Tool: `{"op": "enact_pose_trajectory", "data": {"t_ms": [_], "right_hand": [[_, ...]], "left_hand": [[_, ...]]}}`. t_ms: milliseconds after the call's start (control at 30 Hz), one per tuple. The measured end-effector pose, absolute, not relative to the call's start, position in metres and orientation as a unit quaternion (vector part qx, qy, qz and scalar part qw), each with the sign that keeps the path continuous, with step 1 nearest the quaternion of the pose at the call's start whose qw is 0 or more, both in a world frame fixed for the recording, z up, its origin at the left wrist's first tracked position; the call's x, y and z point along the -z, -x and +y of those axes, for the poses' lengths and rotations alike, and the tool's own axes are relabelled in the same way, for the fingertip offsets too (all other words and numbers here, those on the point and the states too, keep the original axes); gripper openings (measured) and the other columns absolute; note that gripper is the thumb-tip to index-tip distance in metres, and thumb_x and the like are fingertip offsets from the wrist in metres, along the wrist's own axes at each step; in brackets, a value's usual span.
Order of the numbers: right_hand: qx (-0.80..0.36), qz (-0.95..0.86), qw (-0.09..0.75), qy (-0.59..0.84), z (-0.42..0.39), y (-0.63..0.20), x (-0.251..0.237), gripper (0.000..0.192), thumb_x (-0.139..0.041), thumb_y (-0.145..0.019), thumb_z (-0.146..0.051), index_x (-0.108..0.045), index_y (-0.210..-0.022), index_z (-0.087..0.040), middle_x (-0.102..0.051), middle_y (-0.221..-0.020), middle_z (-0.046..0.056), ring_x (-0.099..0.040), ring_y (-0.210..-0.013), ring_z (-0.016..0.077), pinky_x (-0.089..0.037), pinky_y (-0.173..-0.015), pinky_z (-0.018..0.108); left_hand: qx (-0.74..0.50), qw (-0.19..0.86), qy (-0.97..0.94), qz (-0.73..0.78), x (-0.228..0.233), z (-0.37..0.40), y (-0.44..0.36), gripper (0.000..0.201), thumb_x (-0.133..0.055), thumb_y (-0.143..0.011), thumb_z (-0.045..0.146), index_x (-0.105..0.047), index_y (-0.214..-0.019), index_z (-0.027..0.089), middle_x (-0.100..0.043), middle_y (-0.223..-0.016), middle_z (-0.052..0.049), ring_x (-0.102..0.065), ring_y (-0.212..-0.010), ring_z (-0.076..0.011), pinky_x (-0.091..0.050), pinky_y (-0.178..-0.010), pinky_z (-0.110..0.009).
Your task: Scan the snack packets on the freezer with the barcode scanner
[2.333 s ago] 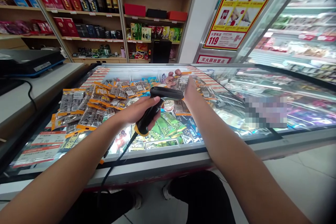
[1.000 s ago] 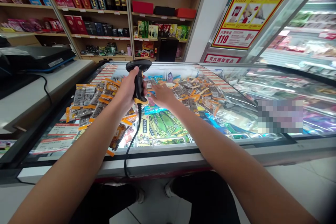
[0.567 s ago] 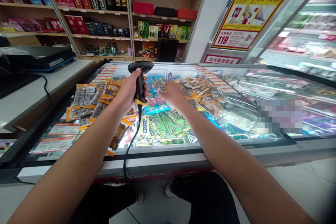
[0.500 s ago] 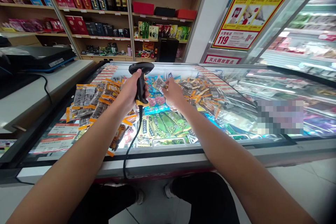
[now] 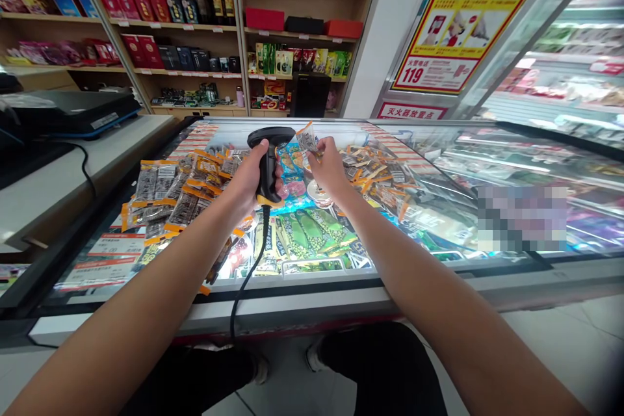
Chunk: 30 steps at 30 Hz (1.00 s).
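Black gun-shaped scanner (image 5: 268, 172) fills curled left hand (image 5: 251, 175); beside it, right hand (image 5: 330, 166) pinches clear orange-edged packet (image 5: 306, 141), which loosening could drop.

From back here I'm getting black on the scanner (image 5: 268, 172), yellow at its base (image 5: 268, 201), orange edging on the clear packet (image 5: 307, 138), green on the bean-print bags (image 5: 312, 227), and orange-and-white stripes across the strips (image 5: 194, 136)!

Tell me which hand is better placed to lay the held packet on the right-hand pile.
The right hand, most likely: it pinches the packet and is nearer the right-hand pile. The left hand is wrapped around the scanner, so it isn't free.
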State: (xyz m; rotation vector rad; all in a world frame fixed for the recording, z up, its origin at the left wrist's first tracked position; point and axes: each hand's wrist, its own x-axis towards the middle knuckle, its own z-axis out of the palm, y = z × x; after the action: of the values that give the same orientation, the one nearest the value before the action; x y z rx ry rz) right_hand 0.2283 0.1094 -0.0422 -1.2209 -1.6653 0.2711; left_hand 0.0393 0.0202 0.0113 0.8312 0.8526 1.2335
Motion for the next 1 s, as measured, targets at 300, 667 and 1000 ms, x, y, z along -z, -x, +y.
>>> {"op": "enact_pose_trajectory", "data": {"t_ms": [300, 667, 1000], "right_hand": [[-0.089, -0.689, 0.463, 0.550, 0.105, -0.233, 0.030, 0.024, -0.060, -0.088, -0.031, -0.040, -0.101, -0.026, -0.062, -0.090, 0.002, -0.059, -0.077, 0.0209, -0.041, -0.070, 0.032], [0.041, -0.623, 0.342, 0.702, 0.104, -0.304, -0.009, 0.021, -0.077, -0.080, -0.027, -0.064, -0.093, -0.017, -0.060, -0.122, 0.027, -0.046, -0.130, 0.0471, -0.037, -0.104, 0.061], [-0.043, -0.888, 0.233, 0.395, 0.076, -0.168, 0.056, 0.059, -0.063, -0.096, -0.029, -0.051, -0.154, -0.026, -0.054, -0.157, 0.014, -0.048, -0.142, 0.0401, -0.043, -0.111, 0.060]], "left_hand": [[-0.562, 0.634, -0.391, 0.360, -0.008, 0.024, -0.031, 0.043, -0.059, -0.095, 0.061, -0.056, -0.084, 0.019, -0.058, -0.057, 0.002, -0.053, -0.038, -0.0112, -0.040, -0.039, -0.022], [-0.661, 0.576, -0.317, 0.362, -0.035, 0.031, -0.003, 0.043, -0.061, -0.092, 0.064, -0.056, -0.087, 0.022, -0.056, -0.053, 0.003, -0.051, -0.038, -0.0096, -0.041, -0.039, -0.022], [-0.635, 0.578, -0.331, 0.390, -0.029, 0.029, -0.011, 0.047, -0.064, -0.089, 0.068, -0.056, -0.087, 0.022, -0.056, -0.055, 0.003, -0.052, -0.037, -0.0097, -0.041, -0.040, -0.021]]}}
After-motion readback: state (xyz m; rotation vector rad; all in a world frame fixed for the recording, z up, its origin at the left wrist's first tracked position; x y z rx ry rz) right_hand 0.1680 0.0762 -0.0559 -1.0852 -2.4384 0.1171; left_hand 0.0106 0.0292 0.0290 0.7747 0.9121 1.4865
